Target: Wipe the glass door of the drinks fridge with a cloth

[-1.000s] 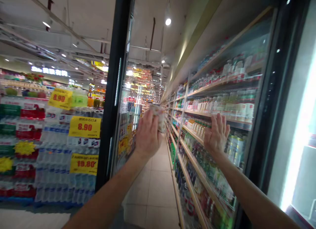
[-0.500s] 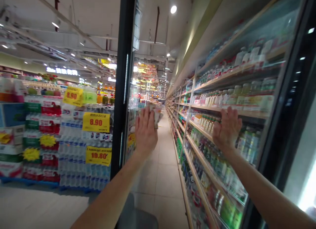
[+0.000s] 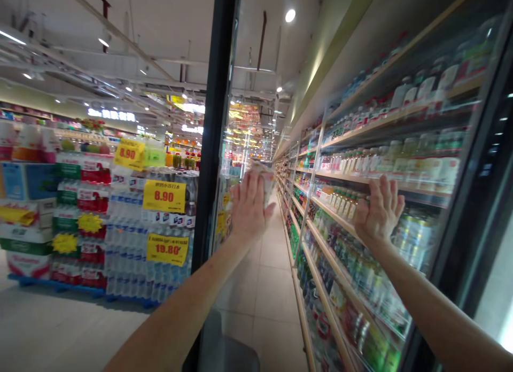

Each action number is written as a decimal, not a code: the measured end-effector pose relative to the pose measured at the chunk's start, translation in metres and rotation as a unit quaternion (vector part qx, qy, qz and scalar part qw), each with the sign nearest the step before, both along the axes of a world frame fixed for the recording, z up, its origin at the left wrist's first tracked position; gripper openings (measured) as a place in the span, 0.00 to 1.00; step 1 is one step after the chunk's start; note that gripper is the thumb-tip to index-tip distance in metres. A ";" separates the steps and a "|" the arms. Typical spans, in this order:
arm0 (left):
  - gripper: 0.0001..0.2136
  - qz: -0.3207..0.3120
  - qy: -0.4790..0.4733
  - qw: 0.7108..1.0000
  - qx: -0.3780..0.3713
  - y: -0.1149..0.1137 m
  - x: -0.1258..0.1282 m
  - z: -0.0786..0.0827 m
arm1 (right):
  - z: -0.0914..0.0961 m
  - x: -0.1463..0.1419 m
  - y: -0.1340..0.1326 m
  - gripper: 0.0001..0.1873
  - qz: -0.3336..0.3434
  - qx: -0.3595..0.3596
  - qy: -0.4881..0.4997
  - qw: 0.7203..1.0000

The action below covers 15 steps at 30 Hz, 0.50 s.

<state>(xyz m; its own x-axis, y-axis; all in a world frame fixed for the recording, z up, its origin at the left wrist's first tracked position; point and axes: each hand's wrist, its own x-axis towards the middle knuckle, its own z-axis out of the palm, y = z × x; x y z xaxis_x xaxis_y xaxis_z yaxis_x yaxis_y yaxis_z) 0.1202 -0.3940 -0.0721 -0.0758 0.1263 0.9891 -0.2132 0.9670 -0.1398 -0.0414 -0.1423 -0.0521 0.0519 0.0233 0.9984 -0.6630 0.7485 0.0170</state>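
Note:
My left hand (image 3: pixel 249 205) is raised against the glass of an open cooler door (image 3: pixel 218 147) and presses a crumpled white cloth (image 3: pixel 265 179) onto it. The cloth shows past my fingertips. My right hand (image 3: pixel 380 208) lies flat with fingers spread on the glass of the neighbouring cooler door (image 3: pixel 404 163), level with a shelf of bottles. Both forearms stretch forward from the bottom of the view.
Behind the glass on the right run wooden shelves (image 3: pixel 332 211) full of bottled drinks. Stacked packs of bottled water with yellow price signs (image 3: pixel 164 195) stand on the left. A tiled aisle (image 3: pixel 268 286) runs ahead between them.
The view has swung slightly left and both hands have drifted right and a little up. The cloth stays under my left hand, my right palm stays flat on the glass.

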 end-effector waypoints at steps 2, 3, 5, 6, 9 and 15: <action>0.23 -0.031 -0.053 0.995 -0.082 0.016 -0.005 -0.016 | 0.000 -0.001 0.000 0.29 0.001 0.000 0.004 1.000; 0.21 -0.039 -0.071 0.990 -0.118 0.020 -0.007 -0.021 | 0.000 -0.001 0.000 0.29 0.001 0.000 0.006 1.000; 0.21 -0.038 -0.091 0.981 -0.168 0.018 -0.007 -0.019 | -0.001 -0.001 0.001 0.29 0.001 0.002 0.007 1.000; 0.21 -0.028 -0.093 0.980 -0.173 0.012 -0.006 -0.010 | -0.001 -0.002 0.001 0.29 0.001 0.001 0.006 1.000; 0.22 0.014 -0.054 0.995 -0.081 -0.011 0.003 0.025 | -0.001 -0.002 0.001 0.29 -0.006 0.002 -0.001 1.000; 0.25 0.010 -0.045 0.997 -0.063 0.006 0.000 0.011 | -0.001 0.001 0.001 0.29 -0.010 0.004 -0.027 1.000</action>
